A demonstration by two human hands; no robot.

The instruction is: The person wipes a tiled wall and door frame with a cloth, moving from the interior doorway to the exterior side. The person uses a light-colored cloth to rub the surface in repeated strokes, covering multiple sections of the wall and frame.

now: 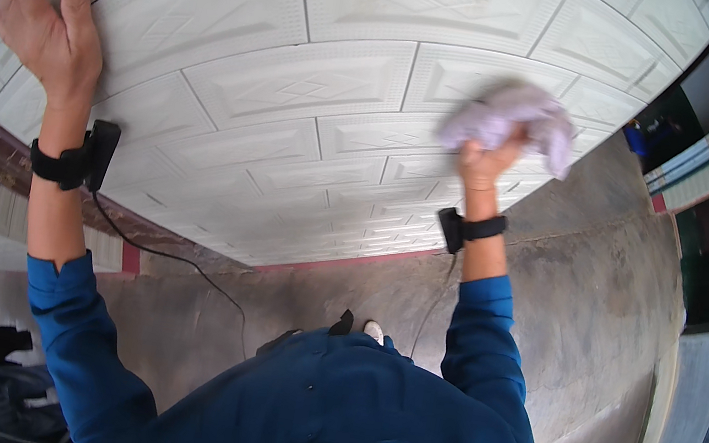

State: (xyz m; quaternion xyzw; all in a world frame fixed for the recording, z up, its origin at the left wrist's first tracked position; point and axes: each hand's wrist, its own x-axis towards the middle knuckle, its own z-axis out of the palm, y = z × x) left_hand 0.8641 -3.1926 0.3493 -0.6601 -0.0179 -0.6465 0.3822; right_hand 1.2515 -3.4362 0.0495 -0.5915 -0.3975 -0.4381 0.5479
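Note:
In front of me rises a wall of white embossed tiles [297, 80] with diamond patterns and dark joints. My right hand [493, 156] grips a pale lilac cloth [511, 111], which is against the tiles and blurred. Folds of the cloth hang to the right of the hand and hide some of its fingers. High on the left, my left hand [55, 28] is raised at the tiled wall with its fingers spread. Nothing is in it; whether the whole palm touches the tiles cannot be told.
Black wrist straps with small boxes [102, 155] sit on both forearms, and thin cables [202, 263] trail from them. A reddish strip [347, 266] runs along the wall's base above the grey concrete floor [582, 278]. Dark bundled fabric [17, 398] lies at lower left.

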